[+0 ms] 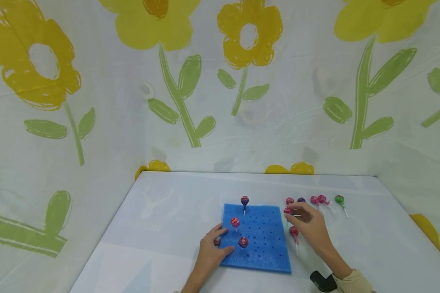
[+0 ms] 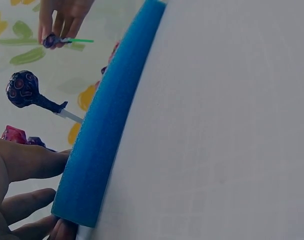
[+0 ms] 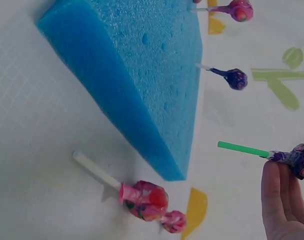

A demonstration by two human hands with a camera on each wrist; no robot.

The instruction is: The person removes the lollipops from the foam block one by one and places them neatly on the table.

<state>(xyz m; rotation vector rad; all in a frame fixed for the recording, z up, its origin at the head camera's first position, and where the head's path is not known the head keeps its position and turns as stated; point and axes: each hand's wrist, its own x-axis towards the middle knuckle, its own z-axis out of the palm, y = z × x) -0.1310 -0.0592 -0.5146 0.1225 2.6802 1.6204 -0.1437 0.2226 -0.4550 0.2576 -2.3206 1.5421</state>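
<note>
Pinches a dark-wrapped lollipop (image 3: 298,160) by its head in the right hand (image 1: 311,226), with the green stick (image 3: 242,149) pointing down, beside the right edge of a blue foam block (image 1: 267,261) and apparently touching nothing else. Rests the left hand (image 1: 210,249) at the block's left edge, with the thumb (image 1: 228,249) laid over the top and the other fingers (image 1: 218,232) fairly straight against the side. Looks less than halfway done, judging by how things lie. Counts three lollipops upright in the block so far, all toward its left side: a purple lollipop (image 1: 245,200) near the far edge, an orange-red lollipop (image 1: 235,221) nearer, and a dark red lollipop (image 1: 243,242) nearest. Leaves most of the punched holes (image 3: 145,38) unfilled, across the middle and right. Has six more lying on the white table (image 1: 161,232): a red-and-pink lollipop (image 1: 293,231) near the block's right edge, and farther back a partly hidden pink-red lollipop (image 1: 289,200), a dark blue lollipop (image 1: 301,200), two pink lollipops (image 1: 314,200) and a green lollipop (image 1: 339,199).
</note>
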